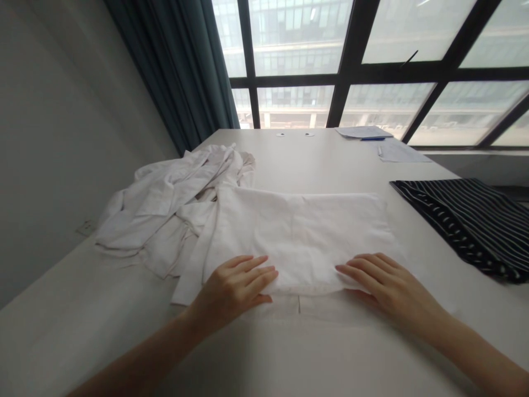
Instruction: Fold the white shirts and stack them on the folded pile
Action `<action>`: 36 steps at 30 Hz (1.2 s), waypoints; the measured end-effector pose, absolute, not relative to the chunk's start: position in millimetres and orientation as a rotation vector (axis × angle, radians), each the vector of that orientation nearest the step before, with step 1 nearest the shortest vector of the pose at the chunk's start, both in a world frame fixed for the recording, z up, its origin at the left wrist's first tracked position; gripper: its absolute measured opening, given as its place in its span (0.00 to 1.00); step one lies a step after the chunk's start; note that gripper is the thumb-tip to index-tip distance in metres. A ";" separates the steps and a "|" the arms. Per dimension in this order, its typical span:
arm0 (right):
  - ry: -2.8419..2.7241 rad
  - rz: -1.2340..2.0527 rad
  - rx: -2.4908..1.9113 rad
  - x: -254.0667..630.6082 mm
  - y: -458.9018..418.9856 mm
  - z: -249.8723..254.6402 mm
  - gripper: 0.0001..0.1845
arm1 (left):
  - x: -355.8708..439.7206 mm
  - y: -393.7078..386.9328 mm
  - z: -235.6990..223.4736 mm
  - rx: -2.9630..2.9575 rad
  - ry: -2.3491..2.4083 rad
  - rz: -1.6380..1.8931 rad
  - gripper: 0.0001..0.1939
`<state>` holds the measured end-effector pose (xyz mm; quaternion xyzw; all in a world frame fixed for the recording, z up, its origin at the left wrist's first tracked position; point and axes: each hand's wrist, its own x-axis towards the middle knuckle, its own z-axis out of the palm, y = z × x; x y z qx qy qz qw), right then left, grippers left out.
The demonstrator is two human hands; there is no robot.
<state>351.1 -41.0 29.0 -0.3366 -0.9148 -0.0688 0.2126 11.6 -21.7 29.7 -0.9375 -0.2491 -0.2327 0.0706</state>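
Note:
A white garment (297,234) lies folded flat on the white table (103,325) in front of me. My left hand (237,284) rests palm down on its near left edge, fingers stretched out and close together. My right hand (382,281) lies flat on the near right edge, fingers extended toward the left. Neither hand grips the cloth; both press on it. The garment's rumpled remainder (165,204) trails off to the left in a heap.
A black garment with white stripes (471,220) lies at the table's right. Papers (363,132) and a blue pen (372,139) sit at the far edge by the window. A dark curtain (177,71) hangs at the back left, beside a wall.

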 end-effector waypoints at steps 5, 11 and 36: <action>-2.450 -0.310 -0.857 350.7 -44.3 31.4 0.12 | 15.8 -30.7 33.0 -2.706 -0.751 -0.743 0.13; -2.524 -0.155 -0.807 354.8 -45.5 39.4 0.08 | 10.3 -28.1 41.8 -2.720 -0.565 -0.700 0.12; -2.551 1.083 -1.083 362.9 -39.7 43.4 0.34 | -3.1 -12.5 29.0 -3.526 -0.760 -0.544 0.29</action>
